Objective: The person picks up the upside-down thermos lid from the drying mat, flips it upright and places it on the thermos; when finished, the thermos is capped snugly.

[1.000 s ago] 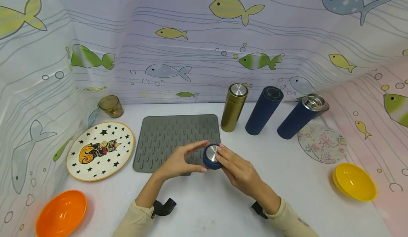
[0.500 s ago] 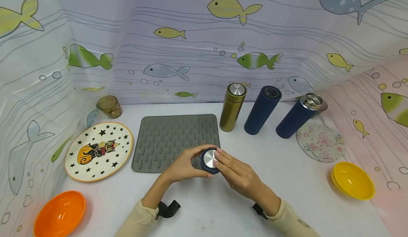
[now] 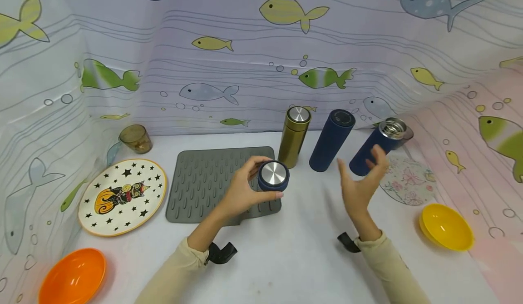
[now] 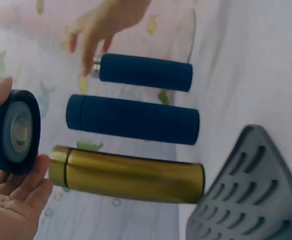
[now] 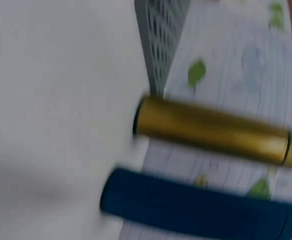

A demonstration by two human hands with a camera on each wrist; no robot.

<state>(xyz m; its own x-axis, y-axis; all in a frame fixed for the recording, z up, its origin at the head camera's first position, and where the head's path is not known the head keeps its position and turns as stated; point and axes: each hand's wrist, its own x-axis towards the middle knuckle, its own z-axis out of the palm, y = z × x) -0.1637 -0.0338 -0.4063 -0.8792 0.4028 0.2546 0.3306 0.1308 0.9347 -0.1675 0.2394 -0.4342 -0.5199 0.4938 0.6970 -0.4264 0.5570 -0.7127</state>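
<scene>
While the fingers are the surest thing to read, the lines run outward from them.

Left hand (image 3: 241,190): thumb and fingers curl round the blue lid (image 3: 273,176), holding it off the table, steel disc up; the fingertips behind the lid are hidden in the head view.
Blue lid: above the right edge of the grey mat (image 3: 212,176), just in front of the gold flask (image 3: 293,137); in the left wrist view (image 4: 12,131) its left part is cut by the frame edge.
Right hand (image 3: 361,183): empty, fingers spread wide and relaxed, palm turned inward, raised in front of the open blue flask (image 3: 377,146); whether a fingertip touches the flask cannot be told. The right wrist view shows none of this hand.
Open blue flask: without a lid, steel mouth bare, lower body partly covered by the right hand; it stands at the edge of a floral coaster (image 3: 408,181).
Capped blue flask (image 3: 332,140): upright between the gold flask and the open one, apart from both.
Right wrist view: blurred; only the gold flask (image 5: 215,131), a blue flask (image 5: 195,207) and a strip of mat can be made out.
Farther out: star-patterned plate (image 3: 122,196) left of the mat, brown cup (image 3: 135,138) behind it, orange bowl (image 3: 73,279) at the near left, cut by the lower edge, yellow bowl (image 3: 446,226) at the right.
</scene>
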